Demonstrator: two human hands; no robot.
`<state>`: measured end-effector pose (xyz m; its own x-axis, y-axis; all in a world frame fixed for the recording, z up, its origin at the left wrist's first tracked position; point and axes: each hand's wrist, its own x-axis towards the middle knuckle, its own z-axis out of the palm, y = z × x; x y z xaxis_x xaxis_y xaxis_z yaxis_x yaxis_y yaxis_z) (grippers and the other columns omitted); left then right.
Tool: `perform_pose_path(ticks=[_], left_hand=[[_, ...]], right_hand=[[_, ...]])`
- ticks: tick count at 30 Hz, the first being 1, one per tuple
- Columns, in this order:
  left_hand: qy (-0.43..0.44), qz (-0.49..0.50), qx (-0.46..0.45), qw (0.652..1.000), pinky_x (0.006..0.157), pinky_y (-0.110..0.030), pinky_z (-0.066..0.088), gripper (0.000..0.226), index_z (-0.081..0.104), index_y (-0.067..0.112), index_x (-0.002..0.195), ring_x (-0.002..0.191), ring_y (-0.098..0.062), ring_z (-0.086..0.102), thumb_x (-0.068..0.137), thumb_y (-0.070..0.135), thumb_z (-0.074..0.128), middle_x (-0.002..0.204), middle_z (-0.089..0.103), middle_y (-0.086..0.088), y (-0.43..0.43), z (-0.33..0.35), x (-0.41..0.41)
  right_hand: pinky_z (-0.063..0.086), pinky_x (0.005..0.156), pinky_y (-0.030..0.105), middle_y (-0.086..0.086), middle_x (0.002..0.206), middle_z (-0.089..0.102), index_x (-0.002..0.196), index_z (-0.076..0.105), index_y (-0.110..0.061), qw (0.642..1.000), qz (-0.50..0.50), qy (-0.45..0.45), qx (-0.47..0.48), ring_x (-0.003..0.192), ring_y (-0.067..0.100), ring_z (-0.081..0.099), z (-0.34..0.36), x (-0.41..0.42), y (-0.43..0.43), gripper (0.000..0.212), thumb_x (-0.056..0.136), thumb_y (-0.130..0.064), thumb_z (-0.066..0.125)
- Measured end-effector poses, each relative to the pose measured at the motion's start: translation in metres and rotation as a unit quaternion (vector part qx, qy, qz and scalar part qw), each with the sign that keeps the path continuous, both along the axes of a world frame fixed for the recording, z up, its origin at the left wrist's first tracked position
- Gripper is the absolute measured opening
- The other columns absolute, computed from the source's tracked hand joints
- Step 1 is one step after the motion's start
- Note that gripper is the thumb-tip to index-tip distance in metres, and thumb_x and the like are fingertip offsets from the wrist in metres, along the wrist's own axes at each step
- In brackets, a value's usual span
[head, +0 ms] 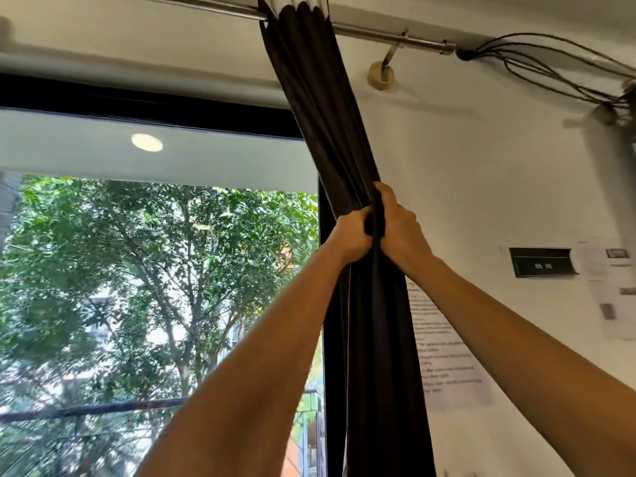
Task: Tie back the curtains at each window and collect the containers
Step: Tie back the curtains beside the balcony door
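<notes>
Beside the right edge of a tall window (137, 270), we reach both bare arms up to a dark brown curtain (330, 132). It hangs from a metal curtain rod (378, 34) near the ceiling and is gathered into one narrow bundle of folds, pulled clear of the glass and lying between the window frame and the white wall. Our left hand (351, 235) is clenched around the bundle from the window side. Our right hand (399, 225) grasps it from the wall side, fingers curled into the cloth, and the two hands almost touch. Between them shows a short dark strip of fabric (377, 218); we cannot tell whether it is a tie or a fold. Green trees fill the glass. On the wall to the right are a printed sheet (447, 356), a black wall panel (542, 261) and loose cables (550, 63).
</notes>
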<state>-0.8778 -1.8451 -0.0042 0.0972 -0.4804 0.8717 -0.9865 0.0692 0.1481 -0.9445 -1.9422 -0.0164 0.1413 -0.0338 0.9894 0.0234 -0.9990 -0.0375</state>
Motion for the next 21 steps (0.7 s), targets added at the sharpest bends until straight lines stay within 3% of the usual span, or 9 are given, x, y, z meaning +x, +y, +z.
perform_pose_path(ticks=[3,6,10,12,14,16,19,21], left_hand=[[0.008,0.027,-0.017,0.999,0.054,-0.012,0.034,0.023,0.061,-0.002,0.106,0.080,-0.019,0.057,0.083,0.001,0.061,0.089,0.064,-0.014,0.019,-0.010,0.007],[0.023,0.054,-0.038,0.998,0.050,-0.007,0.037,0.023,0.060,-0.005,0.104,0.067,-0.012,0.051,0.082,-0.002,0.060,0.073,0.057,-0.001,0.036,-0.020,0.012],[0.026,0.091,-0.062,0.994,0.060,-0.018,0.038,0.033,0.061,0.003,0.110,0.079,-0.021,0.059,0.078,-0.003,0.056,0.094,0.067,-0.014,0.049,-0.029,0.017],[0.032,0.100,-0.072,0.992,0.066,-0.026,0.045,0.031,0.060,0.002,0.110,0.085,-0.027,0.062,0.080,-0.001,0.055,0.096,0.067,-0.017,0.055,-0.031,0.018],[0.038,0.116,-0.081,0.989,0.067,-0.028,0.047,0.029,0.060,0.001,0.111,0.085,-0.029,0.063,0.081,0.003,0.057,0.096,0.066,-0.017,0.061,-0.033,0.021],[0.040,0.131,-0.096,0.986,0.063,-0.026,0.044,0.025,0.061,-0.001,0.106,0.081,-0.027,0.062,0.082,0.006,0.059,0.093,0.066,-0.016,0.067,-0.035,0.023],[0.050,0.145,-0.109,0.982,0.062,-0.026,0.043,0.020,0.061,-0.003,0.099,0.075,-0.023,0.059,0.082,0.006,0.059,0.089,0.064,-0.014,0.074,-0.038,0.025],[0.050,0.154,-0.111,0.981,0.062,-0.025,0.041,0.017,0.060,-0.002,0.097,0.073,-0.020,0.055,0.081,0.005,0.058,0.086,0.062,-0.012,0.078,-0.040,0.024]], right_hand=[[0.053,0.082,0.042,0.015,0.109,0.059,0.145,0.018,-0.028,1.000,0.027,0.013,0.000,0.090,0.028,0.061,-0.006,0.009,0.012,0.069,0.088,-0.004,0.051],[0.052,0.079,0.041,0.016,0.111,0.057,0.138,0.025,-0.024,0.999,0.032,0.017,0.005,0.090,0.030,0.061,-0.009,0.022,0.024,0.067,0.083,-0.001,0.055],[0.045,0.072,0.031,0.017,0.108,0.054,0.130,0.040,-0.010,0.998,0.027,0.048,0.015,0.089,0.030,0.058,-0.013,0.033,0.033,0.054,0.081,0.002,0.057],[0.040,0.067,0.027,0.017,0.102,0.055,0.112,0.055,-0.003,0.998,0.016,0.059,0.016,0.085,0.029,0.057,-0.014,0.036,0.038,0.032,0.081,0.003,0.058],[0.039,0.061,0.026,0.015,0.090,0.057,0.080,0.059,-0.004,0.997,0.026,0.072,0.033,0.075,0.026,0.055,-0.015,0.036,0.044,0.010,0.080,0.006,0.056],[0.041,0.058,0.026,0.017,0.081,0.062,0.070,0.058,-0.003,0.995,0.043,0.072,0.057,0.067,0.024,0.054,-0.019,0.037,0.047,0.017,0.081,0.007,0.052],[0.042,0.057,0.029,0.020,0.081,0.065,0.085,0.064,0.008,0.994,0.065,0.021,0.085,0.068,0.029,0.059,-0.025,0.037,0.049,0.023,0.089,-0.001,0.044],[0.042,0.054,0.033,0.020,0.071,0.062,0.079,0.062,0.010,0.988,0.107,0.007,0.108,0.061,0.027,0.058,-0.028,0.036,0.053,0.031,0.094,-0.010,0.042]])
